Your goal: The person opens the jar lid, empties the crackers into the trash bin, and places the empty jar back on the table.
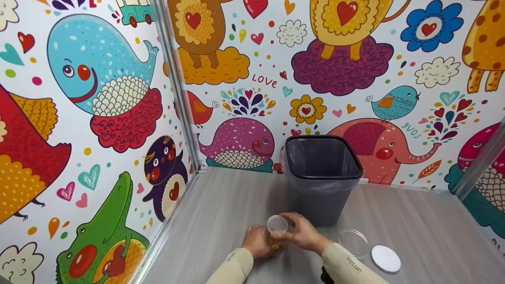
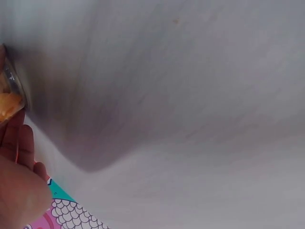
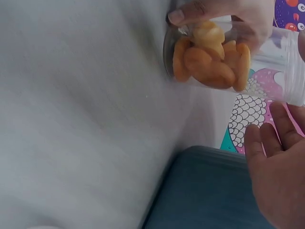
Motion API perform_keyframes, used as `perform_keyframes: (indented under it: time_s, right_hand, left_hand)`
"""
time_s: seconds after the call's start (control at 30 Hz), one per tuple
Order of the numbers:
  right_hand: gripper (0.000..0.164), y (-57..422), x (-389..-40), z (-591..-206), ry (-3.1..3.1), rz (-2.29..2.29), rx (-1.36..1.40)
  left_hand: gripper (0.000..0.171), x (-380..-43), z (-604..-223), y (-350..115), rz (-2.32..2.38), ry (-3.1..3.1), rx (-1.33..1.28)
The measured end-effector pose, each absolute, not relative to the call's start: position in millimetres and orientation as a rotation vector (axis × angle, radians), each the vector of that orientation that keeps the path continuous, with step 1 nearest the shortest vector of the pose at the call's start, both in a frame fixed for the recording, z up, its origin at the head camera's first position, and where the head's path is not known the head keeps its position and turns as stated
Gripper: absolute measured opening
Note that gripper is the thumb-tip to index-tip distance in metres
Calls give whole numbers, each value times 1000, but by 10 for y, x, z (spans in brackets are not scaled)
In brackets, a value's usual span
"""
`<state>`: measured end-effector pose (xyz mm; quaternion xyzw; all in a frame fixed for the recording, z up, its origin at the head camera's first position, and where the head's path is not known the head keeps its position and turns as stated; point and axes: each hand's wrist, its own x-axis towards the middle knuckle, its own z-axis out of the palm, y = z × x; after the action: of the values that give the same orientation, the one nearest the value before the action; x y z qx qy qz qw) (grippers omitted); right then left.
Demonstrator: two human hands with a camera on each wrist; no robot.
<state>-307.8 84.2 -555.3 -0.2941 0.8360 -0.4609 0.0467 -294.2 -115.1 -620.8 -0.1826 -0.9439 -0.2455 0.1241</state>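
Observation:
A clear plastic jar (image 3: 267, 62) stands on the tabletop with orange pieces (image 3: 209, 67) that look like dried fruit in its lower part. My left hand (image 1: 257, 241) grips the jar low down, its thumb along the side near the base in the right wrist view. At the top, my right hand (image 1: 305, 233) holds the jar's rim (image 1: 277, 224) between thumb and fingers, the fingers (image 3: 281, 131) fairly straight at its edge. Only part of the jar and its orange contents (image 2: 8, 105) shows in the left wrist view.
Just behind my right hand stands a grey bin (image 1: 315, 205) with a dark rim and a liner. To the right lie a clear round lid or ring (image 1: 354, 243) and a white disc (image 1: 386, 258). Cartoon-printed walls (image 1: 236, 98) enclose the table at the left, back and right.

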Motion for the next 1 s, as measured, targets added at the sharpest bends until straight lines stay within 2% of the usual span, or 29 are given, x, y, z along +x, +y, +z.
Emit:
perform_keyframes:
  time_s: [0.27, 0.43, 0.63, 1.0]
  right_hand:
    - [69, 771, -3032, -5561, 2678, -1311, -900]
    - [73, 677, -2907, -5650, 2826, -1336, -804]
    - [75, 620, -2847, -5721, 2865, -1370, -695]
    - [68, 774, -3006, -5546, 2736, -1305, -775]
  left_hand:
    - [33, -2985, -6246, -1192, -689, -2789, -487]
    - [38, -3016, -6276, -1226, -645, -2791, -479]
    - [36, -2970, -6270, -1227, -626, -2785, -495]
    - [31, -2939, -6200, -1148, -728, -2778, -500]
